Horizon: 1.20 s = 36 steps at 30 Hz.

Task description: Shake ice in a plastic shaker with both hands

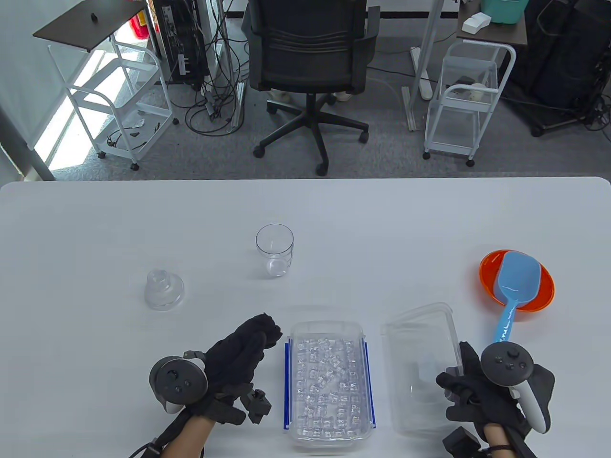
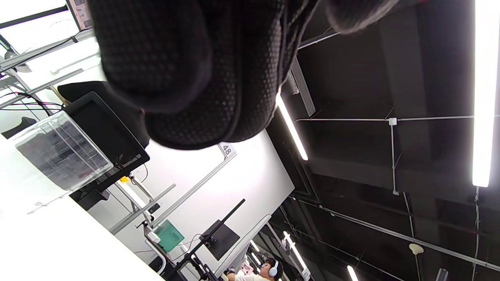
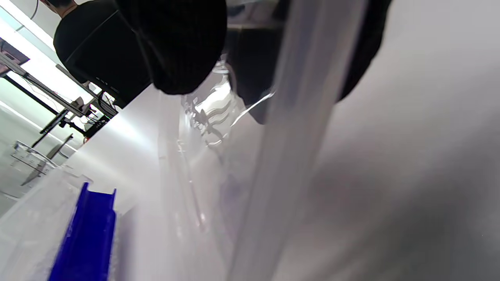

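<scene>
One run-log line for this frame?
stage: box lid off | right hand: grips clear lid | left hand: beside ice box, holds nothing | shaker cup: empty, untouched

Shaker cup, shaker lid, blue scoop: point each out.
shaker cup (image 1: pixel 274 250), table view, on its clear side wall.
shaker lid (image 1: pixel 163 288), table view, on its domed top.
blue scoop (image 1: pixel 518 281), table view, on its bowl.

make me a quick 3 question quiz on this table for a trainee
1. True or false: the ice box is open.
2. What does the right hand hold? A) scoop B) clear lid C) cup
3. Fill in: the blue scoop rests in the orange ____.

Key: 1 true. 2 B, the lid. 3 bowl. The left hand holds nothing; the cup stands empty.
</scene>
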Each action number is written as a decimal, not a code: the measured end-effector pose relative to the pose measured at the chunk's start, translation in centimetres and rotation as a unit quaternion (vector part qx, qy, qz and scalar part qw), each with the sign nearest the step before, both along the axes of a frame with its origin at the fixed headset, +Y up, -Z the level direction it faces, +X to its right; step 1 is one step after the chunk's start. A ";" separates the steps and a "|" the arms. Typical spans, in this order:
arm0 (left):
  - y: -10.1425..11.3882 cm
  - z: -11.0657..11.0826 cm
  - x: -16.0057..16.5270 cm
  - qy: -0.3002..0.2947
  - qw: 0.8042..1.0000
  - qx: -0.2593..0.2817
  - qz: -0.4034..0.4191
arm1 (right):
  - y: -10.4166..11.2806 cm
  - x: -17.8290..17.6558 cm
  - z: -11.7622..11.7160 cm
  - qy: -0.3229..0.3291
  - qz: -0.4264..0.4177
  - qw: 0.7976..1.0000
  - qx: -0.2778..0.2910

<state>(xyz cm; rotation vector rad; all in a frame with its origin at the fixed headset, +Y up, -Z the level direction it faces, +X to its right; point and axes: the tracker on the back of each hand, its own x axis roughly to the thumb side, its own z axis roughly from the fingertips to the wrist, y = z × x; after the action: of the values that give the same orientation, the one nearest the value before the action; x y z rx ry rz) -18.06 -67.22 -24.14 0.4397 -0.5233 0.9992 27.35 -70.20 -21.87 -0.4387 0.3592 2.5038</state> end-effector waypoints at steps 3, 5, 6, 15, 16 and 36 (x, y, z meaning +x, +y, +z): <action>0.0 0.0 0.2 -0.005 1.000 0.002 -0.012 | -0.7 -0.2 -0.3 0.004 0.064 0.998 -0.029; 0.0 0.0 0.3 -0.007 1.000 0.003 -0.019 | -1.1 -0.4 -0.5 0.009 0.065 0.997 -0.048; 0.0 0.0 0.3 -0.007 1.000 0.005 -0.024 | -1.3 -0.5 -0.5 0.011 0.080 0.995 -0.058; -0.2 0.0 0.8 -0.015 0.998 0.010 -0.062 | -2.4 -1.5 -0.9 0.027 0.191 0.975 -0.105; -0.2 0.0 0.8 -0.016 0.998 0.011 -0.064 | -2.6 -1.7 -1.0 0.034 0.209 0.971 -0.114; -0.6 0.0 1.2 -0.027 0.995 0.015 -0.097 | -3.8 -3.3 -0.9 0.069 0.321 0.935 -0.134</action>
<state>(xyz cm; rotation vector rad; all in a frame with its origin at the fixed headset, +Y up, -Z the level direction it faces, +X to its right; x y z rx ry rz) -16.90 -67.84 -24.17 0.3820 -0.6191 0.8187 24.00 -73.97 -22.82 -0.5560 0.7136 3.1481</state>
